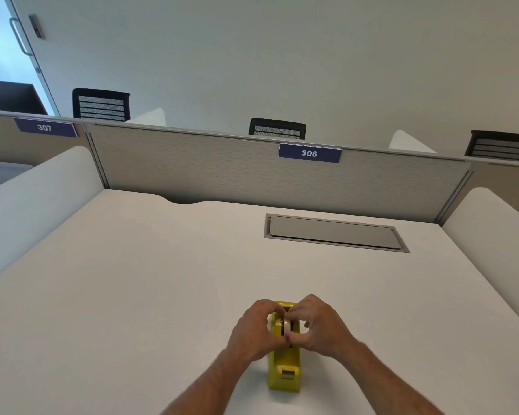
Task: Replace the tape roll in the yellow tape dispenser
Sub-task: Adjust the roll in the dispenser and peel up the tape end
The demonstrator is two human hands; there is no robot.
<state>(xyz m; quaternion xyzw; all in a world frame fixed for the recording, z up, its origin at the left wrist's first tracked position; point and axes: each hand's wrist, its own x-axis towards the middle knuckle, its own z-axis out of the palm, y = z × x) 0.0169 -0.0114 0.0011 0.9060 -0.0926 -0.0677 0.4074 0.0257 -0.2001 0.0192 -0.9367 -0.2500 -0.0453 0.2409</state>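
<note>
Yellow tape dispenser point(284, 371) on white table point(132, 295), near edge, cutter end twd person. L hand point(256, 329) & R hand point(318, 323) over its roll bay; fingers point(294, 317) of both pinching tape roll point(287, 324). Beyond: grey hatch point(336, 233), partition w/ label 306 point(309, 153).

One head-worn wide-angle view looks forward and down over the white desk point(132, 280); both forearms enter from the bottom edge, close below the lens; the grey partition point(222, 172) crosses mid-frame, tilted; chairs and wall lie far beyond; no second view.
</note>
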